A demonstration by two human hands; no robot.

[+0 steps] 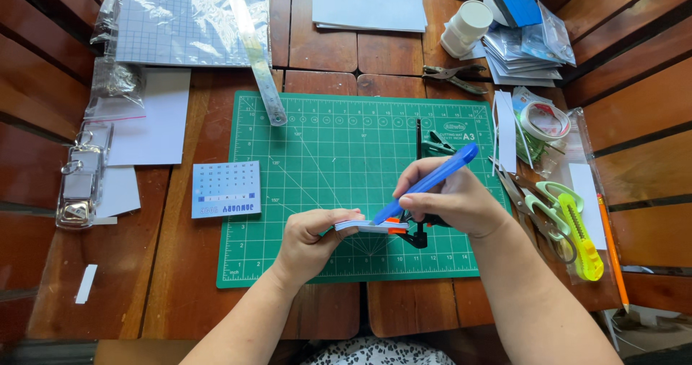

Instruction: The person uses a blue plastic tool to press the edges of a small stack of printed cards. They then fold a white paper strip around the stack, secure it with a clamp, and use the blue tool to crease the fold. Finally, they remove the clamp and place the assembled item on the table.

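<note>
Left hand [308, 239]: pinches a thin paper stack [355, 226] above the green cutting mat [324, 170].
Right hand [450, 200]: closed around a blue knife [425, 183], tip at the stack.

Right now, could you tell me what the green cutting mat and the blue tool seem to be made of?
Green cutting mat: likely matte vinyl or rubber, flat with printed white grid. Blue tool in the right hand: apparently glossy moulded plastic, given its highlight.
</note>
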